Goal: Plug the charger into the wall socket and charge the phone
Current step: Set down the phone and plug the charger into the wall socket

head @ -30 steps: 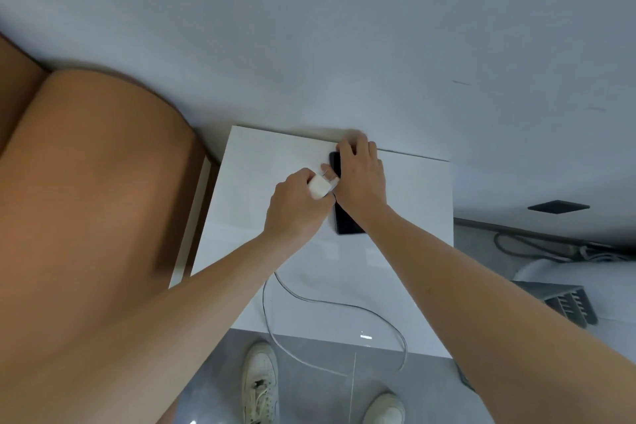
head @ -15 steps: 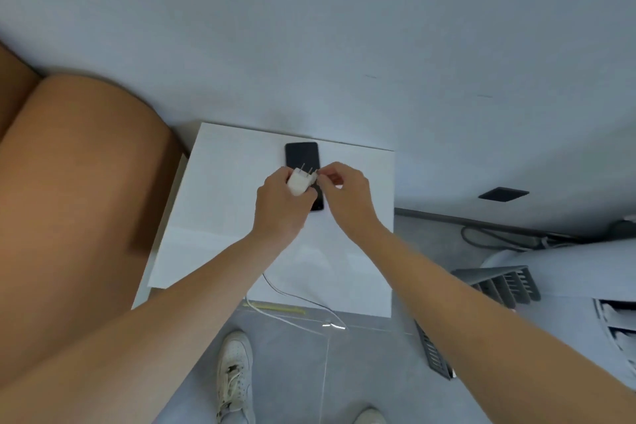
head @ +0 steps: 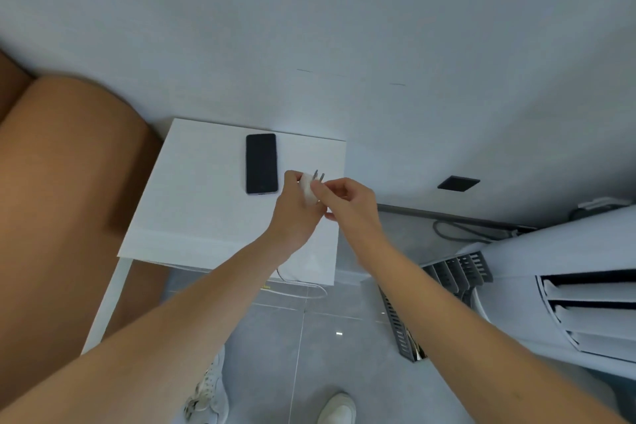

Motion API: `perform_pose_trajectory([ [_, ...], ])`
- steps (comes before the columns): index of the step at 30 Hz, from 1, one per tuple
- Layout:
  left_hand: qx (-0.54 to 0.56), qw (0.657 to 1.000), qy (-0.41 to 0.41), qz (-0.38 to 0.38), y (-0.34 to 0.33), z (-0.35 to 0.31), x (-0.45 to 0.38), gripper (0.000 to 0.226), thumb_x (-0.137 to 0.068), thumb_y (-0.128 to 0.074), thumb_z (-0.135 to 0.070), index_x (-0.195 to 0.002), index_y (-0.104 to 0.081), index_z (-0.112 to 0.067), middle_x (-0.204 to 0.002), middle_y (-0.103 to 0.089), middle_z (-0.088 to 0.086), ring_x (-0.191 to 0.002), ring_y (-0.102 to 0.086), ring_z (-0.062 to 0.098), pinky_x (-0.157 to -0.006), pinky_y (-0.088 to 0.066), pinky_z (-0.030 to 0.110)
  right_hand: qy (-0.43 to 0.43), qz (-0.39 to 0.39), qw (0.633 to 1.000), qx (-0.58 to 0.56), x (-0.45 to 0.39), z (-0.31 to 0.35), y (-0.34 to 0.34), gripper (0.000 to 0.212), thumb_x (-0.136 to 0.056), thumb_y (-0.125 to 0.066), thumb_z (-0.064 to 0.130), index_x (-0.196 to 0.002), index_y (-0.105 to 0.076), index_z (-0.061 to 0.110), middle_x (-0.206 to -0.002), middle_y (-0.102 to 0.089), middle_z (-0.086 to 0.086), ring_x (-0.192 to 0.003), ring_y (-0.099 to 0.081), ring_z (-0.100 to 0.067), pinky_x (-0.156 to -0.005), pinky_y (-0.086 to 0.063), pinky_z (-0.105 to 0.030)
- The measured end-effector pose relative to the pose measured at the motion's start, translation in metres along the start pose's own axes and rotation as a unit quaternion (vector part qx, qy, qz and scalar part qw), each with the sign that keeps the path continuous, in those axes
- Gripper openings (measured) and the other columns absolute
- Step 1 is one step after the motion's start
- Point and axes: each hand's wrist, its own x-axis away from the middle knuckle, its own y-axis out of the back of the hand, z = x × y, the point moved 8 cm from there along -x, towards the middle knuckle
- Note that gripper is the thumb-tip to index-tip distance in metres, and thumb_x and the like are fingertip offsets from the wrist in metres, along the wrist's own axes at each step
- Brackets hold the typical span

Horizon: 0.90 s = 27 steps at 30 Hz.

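Note:
A black phone [head: 261,163] lies flat, screen up and dark, near the back of a small white table [head: 192,203]. My left hand [head: 296,208] is closed around a white charger [head: 307,186] just right of the phone, its two metal prongs pointing up and away. My right hand [head: 347,200] pinches the charger from the right side. The charger's white cable [head: 303,287] hangs off the table's front edge. A dark wall socket [head: 458,183] sits low on the wall to the right, well apart from both hands.
A brown sofa arm [head: 62,203] stands left of the table. On the right is a white air conditioner unit [head: 564,279] with grey vents, and cables along the baseboard. My white shoes [head: 339,410] stand on the grey tile floor.
My right hand has left the phone and joined the left on the charger. The charger's prongs have come out. Both hands shifted right of the phone as the view turned toward the socket.

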Motion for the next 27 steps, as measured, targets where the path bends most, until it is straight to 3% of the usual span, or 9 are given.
perform_pose_trajectory([
  [5, 0.039, 0.998, -0.003, 0.053, -0.023, 0.001, 0.017, 0.055, -0.084, -0.074, 0.010, -0.121, -0.038, -0.007, -0.110, -0.058, 0.006, -0.090, -0.063, 0.013, -0.068, -0.056, 0.018, 0.002, -0.029, 0.998, 0.058, 0.011, -0.003, 0.015, 0.027, -0.079, -0.085, 0.034, -0.094, -0.077, 0.012, -0.087, -0.078, -0.004, -0.085, -0.074, -0.017, -0.070, -0.054, -0.026],
  [9, 0.083, 0.994, 0.038, 0.058, -0.027, 0.011, 0.029, 0.058, -0.082, -0.077, 0.003, -0.132, -0.049, -0.010, -0.114, -0.063, 0.004, -0.086, -0.064, 0.006, -0.064, -0.053, 0.012, -0.016, -0.043, 0.997, 0.056, 0.013, -0.019, 0.026, 0.019, -0.082, -0.079, 0.023, -0.093, -0.075, 0.008, -0.083, -0.075, -0.007, -0.080, -0.072, -0.022, -0.074, -0.063, -0.037],
  [12, 0.203, 0.973, 0.101, 0.039, -0.020, 0.029, 0.031, 0.041, -0.082, -0.056, 0.001, -0.122, -0.064, -0.005, -0.108, -0.073, 0.013, -0.090, -0.069, 0.020, -0.074, -0.058, 0.027, -0.030, -0.035, 0.999, 0.021, 0.017, -0.034, 0.026, 0.019, -0.082, -0.078, 0.025, -0.093, -0.074, 0.010, -0.093, -0.075, -0.015, -0.091, -0.076, -0.031, -0.087, -0.064, -0.052],
  [14, 0.246, 0.960, 0.132, 0.008, -0.013, 0.044, 0.031, 0.030, -0.095, -0.045, -0.002, -0.111, -0.070, -0.007, -0.099, -0.075, 0.012, -0.088, -0.068, 0.023, -0.080, -0.058, 0.035, -0.039, -0.022, 0.999, -0.010, 0.022, -0.041, 0.023, 0.012, -0.088, -0.076, 0.019, -0.094, -0.071, 0.010, -0.094, -0.071, -0.014, -0.093, -0.074, -0.028, -0.087, -0.065, -0.051],
  [16, 0.248, 0.961, 0.124, -0.007, -0.006, 0.056, 0.031, 0.023, -0.103, -0.048, -0.007, -0.106, -0.071, -0.005, -0.096, -0.074, 0.012, -0.085, -0.069, 0.025, -0.076, -0.059, 0.035, -0.046, -0.011, 0.998, -0.046, 0.030, -0.045, 0.022, 0.007, -0.094, -0.073, 0.013, -0.096, -0.068, 0.007, -0.098, -0.067, -0.012, -0.095, -0.073, -0.023, -0.082, -0.067, -0.040],
  [18, 0.238, 0.965, 0.106, -0.027, 0.003, 0.064, 0.031, 0.014, -0.099, -0.058, 0.001, -0.101, -0.071, -0.005, -0.093, -0.073, 0.013, -0.083, -0.068, 0.026, -0.077, -0.060, 0.036, -0.047, -0.012, 0.996, -0.070, 0.037, -0.049, 0.025, 0.006, -0.097, -0.069, 0.010, -0.098, -0.065, 0.005, -0.100, -0.065, -0.012, -0.091, -0.073, -0.019, -0.074, -0.067, -0.031],
  [22, 0.186, 0.976, 0.088, -0.077, 0.028, 0.077, 0.031, 0.015, -0.093, -0.065, 0.006, -0.101, -0.067, -0.006, -0.095, -0.070, 0.018, -0.073, -0.065, 0.026, -0.078, -0.063, 0.041, -0.066, -0.050, 0.993, -0.086, 0.044, -0.062, 0.044, 0.021, -0.100, -0.062, 0.011, -0.114, -0.058, -0.004, -0.112, -0.064, -0.015, -0.097, -0.072, -0.029, -0.065, -0.067, -0.033],
  [25, 0.155, 0.981, 0.073, -0.087, 0.041, 0.086, 0.024, 0.023, -0.090, -0.069, 0.004, -0.112, -0.065, -0.004, -0.096, -0.071, 0.020, -0.064, -0.063, 0.024, -0.071, -0.064, 0.039, -0.047, -0.087, 0.995, -0.019, 0.039, -0.069, 0.067, 0.017, -0.101, -0.059, 0.012, -0.112, -0.053, 0.001, -0.105, -0.062, -0.008, -0.084, -0.069, -0.023, -0.059, -0.064, -0.029],
  [27, 0.132, 0.985, 0.057, -0.097, 0.048, 0.095, 0.016, 0.019, -0.091, -0.069, 0.001, -0.110, -0.068, -0.002, -0.092, -0.071, 0.018, -0.061, -0.062, 0.023, -0.066, -0.064, 0.035, -0.030, -0.115, 0.992, 0.042, 0.031, -0.078, 0.084, 0.018, -0.101, -0.058, 0.016, -0.115, -0.050, 0.009, -0.112, -0.064, -0.008, -0.088, -0.074, -0.021, -0.057, -0.058, -0.027],
])
